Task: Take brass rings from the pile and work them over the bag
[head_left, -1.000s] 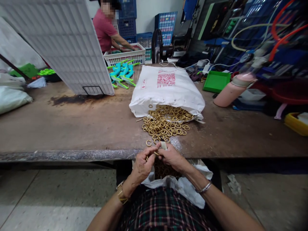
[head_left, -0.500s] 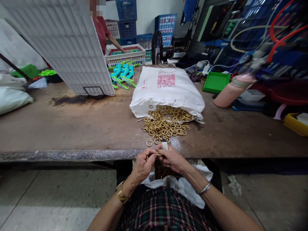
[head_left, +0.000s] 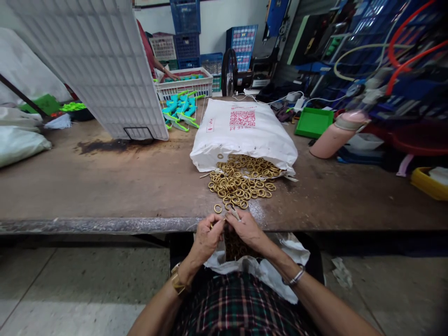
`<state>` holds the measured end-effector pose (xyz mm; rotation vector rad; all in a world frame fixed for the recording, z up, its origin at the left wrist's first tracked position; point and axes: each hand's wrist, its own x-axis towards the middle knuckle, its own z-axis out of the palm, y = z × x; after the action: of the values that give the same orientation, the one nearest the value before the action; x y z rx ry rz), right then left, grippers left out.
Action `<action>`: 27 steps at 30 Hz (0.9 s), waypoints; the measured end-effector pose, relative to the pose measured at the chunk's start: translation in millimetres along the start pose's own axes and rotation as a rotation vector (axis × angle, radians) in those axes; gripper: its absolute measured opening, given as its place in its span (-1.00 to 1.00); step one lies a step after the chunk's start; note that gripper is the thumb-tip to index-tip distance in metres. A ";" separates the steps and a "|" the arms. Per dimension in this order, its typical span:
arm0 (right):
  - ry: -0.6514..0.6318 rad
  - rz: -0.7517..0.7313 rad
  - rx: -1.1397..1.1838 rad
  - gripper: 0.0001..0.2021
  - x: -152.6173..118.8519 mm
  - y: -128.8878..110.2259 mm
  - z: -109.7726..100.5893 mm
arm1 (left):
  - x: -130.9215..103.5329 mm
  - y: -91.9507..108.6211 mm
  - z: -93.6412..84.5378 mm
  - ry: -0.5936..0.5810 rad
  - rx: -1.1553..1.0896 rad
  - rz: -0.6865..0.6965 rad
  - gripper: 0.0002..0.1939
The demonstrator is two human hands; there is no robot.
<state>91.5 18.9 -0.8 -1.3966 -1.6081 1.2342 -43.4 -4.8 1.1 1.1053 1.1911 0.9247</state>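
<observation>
Pinching what looks like a gold ring point(head_left: 212, 226), mostly hidden by the fingers, with thumb and fingertips of the left hand point(head_left: 206, 237) pressed together. Gripping a small pale tool point(head_left: 235, 214) between thumb and curled fingers of the right hand point(head_left: 250, 231), just beside the left. Working with both hands at the near edge of the table point(head_left: 122, 186), above an open white bag point(head_left: 247, 265) full of darker rings point(head_left: 238, 247). Facing 1 loose ring point(head_left: 217, 209) just ahead of the left hand, and beyond both hands a heap of gold rings point(head_left: 236, 184) spilling from the mouth of a white sack point(head_left: 245, 133). Also visible: a green tray point(head_left: 314, 122) and a pink bottle point(head_left: 332, 138), both farther out and to the right of the right hand; teal-and-green parts point(head_left: 181, 109), well beyond the left hand; past those, a white crate point(head_left: 191, 87), reached into by 1 other person.
</observation>
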 end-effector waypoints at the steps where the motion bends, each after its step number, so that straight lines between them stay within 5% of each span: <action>1: 0.003 0.011 0.008 -0.72 0.2 -1.1 -0.2 | -0.2 0.0 -0.3 -0.022 -0.036 -0.033 -0.71; 17: 0.022 -0.023 0.027 -0.73 -2.3 -7.3 0.7 | -4.8 0.5 -1.8 -0.090 -0.248 -0.087 -0.66; 22: 0.102 -0.130 -0.248 -0.77 -5.9 -1.6 -0.8 | -6.9 -0.3 -0.1 -0.058 -0.333 -0.091 -0.65; 27: -0.007 -0.236 -0.516 -0.84 -12.6 8.1 2.0 | -7.7 -1.2 0.7 -0.040 -0.280 -0.064 -0.65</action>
<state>95.1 6.1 -7.8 -1.4397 -2.1243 0.7129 -43.9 -12.6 1.7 0.8529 1.0231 0.9818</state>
